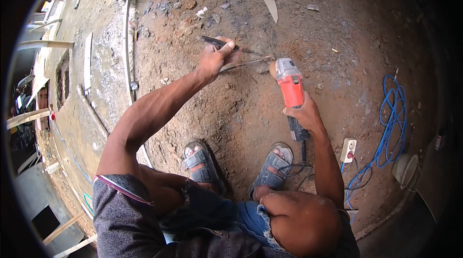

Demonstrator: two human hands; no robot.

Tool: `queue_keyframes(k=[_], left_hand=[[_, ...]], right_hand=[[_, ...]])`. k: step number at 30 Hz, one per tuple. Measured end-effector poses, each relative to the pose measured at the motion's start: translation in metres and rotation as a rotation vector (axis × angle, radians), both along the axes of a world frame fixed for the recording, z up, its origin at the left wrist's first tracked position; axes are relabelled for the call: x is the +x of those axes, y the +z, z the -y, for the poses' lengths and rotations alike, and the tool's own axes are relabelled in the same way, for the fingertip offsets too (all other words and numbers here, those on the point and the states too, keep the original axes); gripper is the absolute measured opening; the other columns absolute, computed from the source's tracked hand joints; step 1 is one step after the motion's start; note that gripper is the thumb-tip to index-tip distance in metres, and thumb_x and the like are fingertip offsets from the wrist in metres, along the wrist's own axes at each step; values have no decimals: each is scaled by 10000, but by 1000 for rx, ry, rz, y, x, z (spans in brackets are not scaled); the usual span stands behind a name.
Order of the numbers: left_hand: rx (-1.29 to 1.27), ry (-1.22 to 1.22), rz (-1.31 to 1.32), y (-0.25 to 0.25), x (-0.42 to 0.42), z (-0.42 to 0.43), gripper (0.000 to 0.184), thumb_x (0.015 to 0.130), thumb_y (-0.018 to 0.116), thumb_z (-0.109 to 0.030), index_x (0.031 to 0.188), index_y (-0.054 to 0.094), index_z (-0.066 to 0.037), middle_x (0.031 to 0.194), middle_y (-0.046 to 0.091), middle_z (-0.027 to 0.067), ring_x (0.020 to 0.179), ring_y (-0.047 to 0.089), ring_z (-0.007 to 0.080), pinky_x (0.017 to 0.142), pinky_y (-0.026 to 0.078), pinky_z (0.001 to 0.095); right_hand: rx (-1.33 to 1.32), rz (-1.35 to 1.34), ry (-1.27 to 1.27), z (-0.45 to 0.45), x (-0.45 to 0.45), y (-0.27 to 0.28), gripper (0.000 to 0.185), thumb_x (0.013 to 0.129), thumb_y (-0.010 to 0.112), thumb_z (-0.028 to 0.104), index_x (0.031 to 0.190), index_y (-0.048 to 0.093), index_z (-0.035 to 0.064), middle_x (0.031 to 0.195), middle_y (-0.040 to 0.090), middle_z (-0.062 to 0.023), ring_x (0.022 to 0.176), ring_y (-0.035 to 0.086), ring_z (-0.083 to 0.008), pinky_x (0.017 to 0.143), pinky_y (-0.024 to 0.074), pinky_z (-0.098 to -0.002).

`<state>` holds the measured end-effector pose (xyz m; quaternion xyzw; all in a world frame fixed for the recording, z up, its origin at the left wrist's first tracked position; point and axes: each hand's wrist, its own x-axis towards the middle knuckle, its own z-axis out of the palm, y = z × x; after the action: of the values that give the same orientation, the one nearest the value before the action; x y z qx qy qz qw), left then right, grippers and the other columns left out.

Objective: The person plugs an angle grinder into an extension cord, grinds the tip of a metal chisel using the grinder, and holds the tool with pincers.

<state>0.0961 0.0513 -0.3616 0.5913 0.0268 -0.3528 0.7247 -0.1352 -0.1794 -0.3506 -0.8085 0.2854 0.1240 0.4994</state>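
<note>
A red and grey angle grinder (292,89) is gripped by my right hand (307,113), its head pointing away from me. The disc (273,70) shows edge-on at the left of its head. My left hand (218,59) is closed around a dark-handled metal tool (218,42) with two long thin arms, like pincers. Those arms come together at the right, close beside the disc; whether they touch it I cannot tell. Part of the tool is hidden behind my fingers. Both hands are held above the dirt ground, in front of my sandalled feet (203,164).
A white power strip (348,150) with a plug in it lies at the right, near a coiled blue cable (393,118). The grinder's black cord (303,154) runs down beside my right foot. Stone chips and a pointed flat shard (271,8) lie ahead. A long metal bar (126,41) lies left.
</note>
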Motion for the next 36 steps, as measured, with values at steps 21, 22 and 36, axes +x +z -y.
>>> queue_keyframes(k=[21,22,36], left_hand=[[-15,-12,0,1,2,-1,159,1003,570,-147,1092,508,-31,1124,653,194,1025,678,268,915,595,380],[-10,-17,7,2,3,-1,159,1003,570,-146,1093,507,-31,1124,652,196,1029,678,270,916,595,380],[-2,-30,45,-4,5,-2,138,1004,569,-149,1078,524,-41,1114,661,188,1010,686,265,922,588,375]], right_hand=[[-18,3,31,10,7,1,661,634,821,204,1195,562,-32,1058,657,-148,977,641,-244,881,495,-358],[-20,-16,30,10,8,3,631,644,817,188,1185,571,-23,1050,651,-123,970,631,-217,884,490,-345],[-37,0,54,16,15,-6,716,622,829,276,1199,558,-49,1085,668,-200,1009,657,-300,886,501,-378]])
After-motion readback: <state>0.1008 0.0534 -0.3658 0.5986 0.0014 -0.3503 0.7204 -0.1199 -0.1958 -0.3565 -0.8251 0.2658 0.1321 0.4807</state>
